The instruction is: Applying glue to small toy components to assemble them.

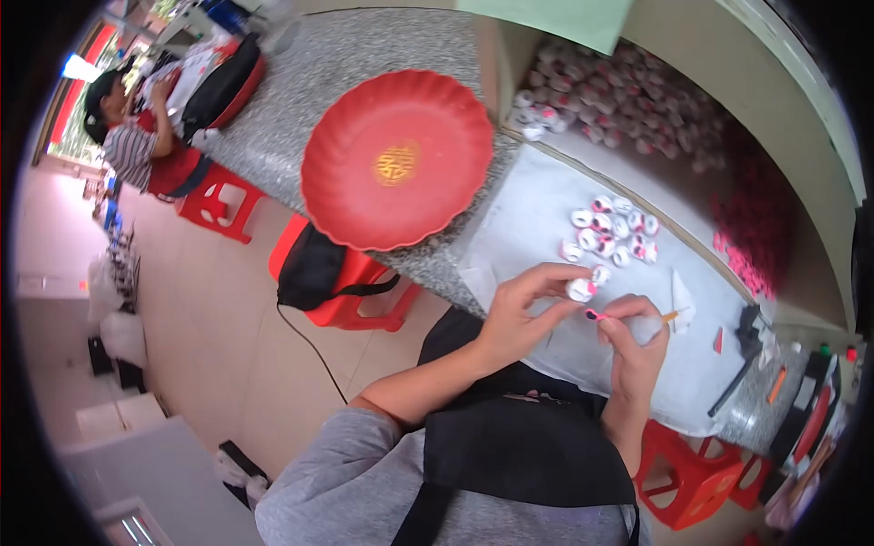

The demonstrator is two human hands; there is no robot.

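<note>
Between the thumb and fingers of my left hand (528, 305) is a small white rounded piece (579, 290) with a pink patch. Just to the right, my right hand (635, 337) pinches a small pink-and-black part (594, 315) close to it, not visibly touching. A thin yellowish stick (672, 317) juts out by the right hand's fingers; whether it is gripped there I cannot tell. Beyond my hands, a cluster of several similar white pieces (622, 227) with pink and black marks lies on a white sheet (519, 218).
A red scalloped tray (355, 136) stands left on the grey speckled counter (364, 41). White-and-pink pieces (628, 96) and pink parts (751, 259) fill the shelf space behind. A black tool (728, 391) lies right. Red stools (687, 473) flank me; another person (132, 136) sits far left.
</note>
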